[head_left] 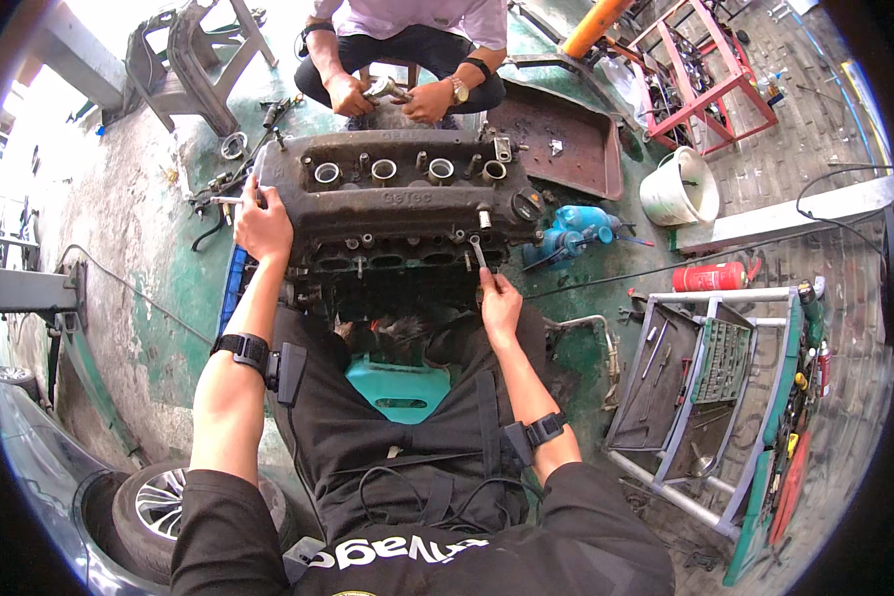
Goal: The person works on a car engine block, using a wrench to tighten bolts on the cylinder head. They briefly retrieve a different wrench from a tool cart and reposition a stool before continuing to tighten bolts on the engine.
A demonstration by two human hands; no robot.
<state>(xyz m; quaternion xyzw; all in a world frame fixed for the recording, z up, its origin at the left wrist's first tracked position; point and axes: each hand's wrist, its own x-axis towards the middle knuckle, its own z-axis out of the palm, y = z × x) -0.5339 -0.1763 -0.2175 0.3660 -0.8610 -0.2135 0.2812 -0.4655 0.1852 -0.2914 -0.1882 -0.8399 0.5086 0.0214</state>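
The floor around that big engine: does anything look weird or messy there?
Yes. Left of the grimy, dark metal engine, the green-painted floor looks patchy, with grey showing through, perhaps worn paint. Beyond the engine's right end, a reddish-brown rectangular tray looks dark-smudged, with a pale scrap inside.

Shirt (596, 536): black, short-sleeved, with large white lettering (412, 549) across the chest; a yellow-edged emblem is partly cut off below.
Trousers (313, 397): black.
Left band (240, 347): black, around the forearm, bearing a dark, angular module (287, 372).
Right band (544, 429): black, near the elbow, also with a module.
Cable (364, 489): thin, black, looped across the lap.
Left hand (264, 223), right hand (501, 308): bare.
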